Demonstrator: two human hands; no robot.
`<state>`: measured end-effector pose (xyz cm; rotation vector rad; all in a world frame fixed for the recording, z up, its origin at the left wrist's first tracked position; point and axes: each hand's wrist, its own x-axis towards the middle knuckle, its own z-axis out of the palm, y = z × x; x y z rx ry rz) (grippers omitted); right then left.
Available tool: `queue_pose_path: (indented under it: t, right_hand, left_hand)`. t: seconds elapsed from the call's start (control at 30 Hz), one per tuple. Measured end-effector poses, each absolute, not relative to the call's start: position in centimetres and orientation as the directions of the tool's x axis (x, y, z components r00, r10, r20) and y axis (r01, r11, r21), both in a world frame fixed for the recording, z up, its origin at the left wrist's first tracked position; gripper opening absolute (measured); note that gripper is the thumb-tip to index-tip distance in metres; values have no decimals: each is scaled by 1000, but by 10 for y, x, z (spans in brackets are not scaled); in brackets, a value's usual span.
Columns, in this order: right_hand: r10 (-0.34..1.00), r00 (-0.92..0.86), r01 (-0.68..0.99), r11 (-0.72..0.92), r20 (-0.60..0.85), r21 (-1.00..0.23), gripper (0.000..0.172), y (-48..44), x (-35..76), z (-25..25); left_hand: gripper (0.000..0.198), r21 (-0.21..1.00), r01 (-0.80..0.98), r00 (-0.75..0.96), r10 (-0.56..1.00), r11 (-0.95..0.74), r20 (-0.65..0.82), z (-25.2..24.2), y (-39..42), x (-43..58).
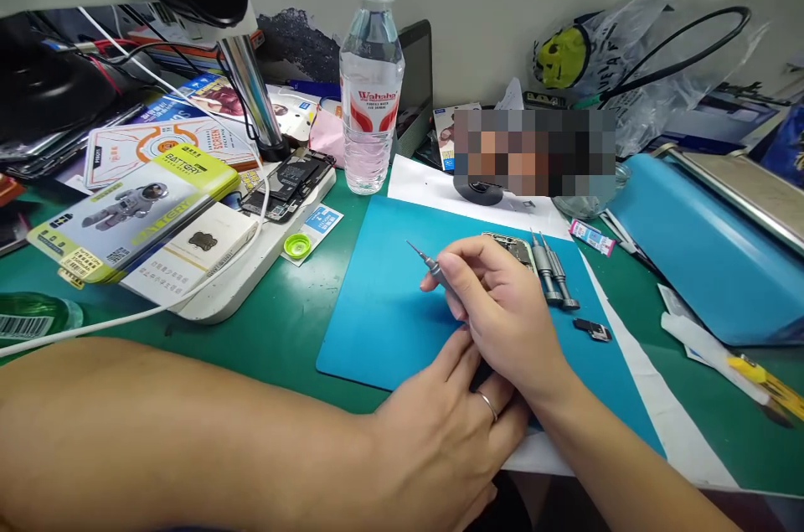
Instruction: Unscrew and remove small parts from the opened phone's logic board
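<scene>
My right hand [515,306] is closed around a slim grey precision screwdriver [433,266], its thin tip pointing up and left above the blue mat [377,297]. Just below it, my left hand [440,423], with a ring on one finger, curls at the mat's front edge. Its fingertips are partly covered by my right hand, and something dark shows between the fingers. Behind my right hand lies a phone [516,249] with its inside exposed, partly hidden. Two more grey screwdrivers [548,271] rest beside it, and a small black phone part [591,329] is nearer.
A water bottle [372,88] stands behind the mat. To the left are a microscope stand [248,88], a battery box [135,209], an opened phone [289,184] and a white cable [126,322]. A blue rolled-up sheet [709,264] and a yellow cutter [766,385] lie at right.
</scene>
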<state>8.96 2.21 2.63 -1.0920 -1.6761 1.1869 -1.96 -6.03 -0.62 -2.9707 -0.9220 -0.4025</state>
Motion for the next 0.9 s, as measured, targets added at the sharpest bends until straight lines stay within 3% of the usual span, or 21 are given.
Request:
queue_pose_path:
  t: [0.17,0.27,0.37,0.43,0.6,0.73,0.9]
  right_hand:
    - [952,-124,49,288,280,-956,22,13,104,34]
    - [951,30,-20,309,308,-951,23,7,118,36]
    - [939,130,-80,330,318,-941,20,-3,127,37]
    - [936,142,-84,334,321,-939,18,-11,129,38]
    - [932,5,-41,363,363,-931,13,-24,125,40]
    - [919,-89,-35,382,384,-923,10,-16,120,41]
    - [915,-152,-70,368,375,-927,11,-2,113,38]
  left_hand:
    - [70,199,510,785,548,-837,290,1,-57,-22]
    - [49,476,403,719,592,-781,363,6,-55,-20]
    - [29,814,268,507,794,-515,335,9,-52,-16]
    - [25,908,193,416,869,-371,267,10,-50,-14]
    - [33,936,126,358,895,-328,266,5,-47,-14]
    - [40,961,-54,323,905,-273,275,1,-45,-13]
    - [38,976,-154,267,945,-152,189,4,-38,-10]
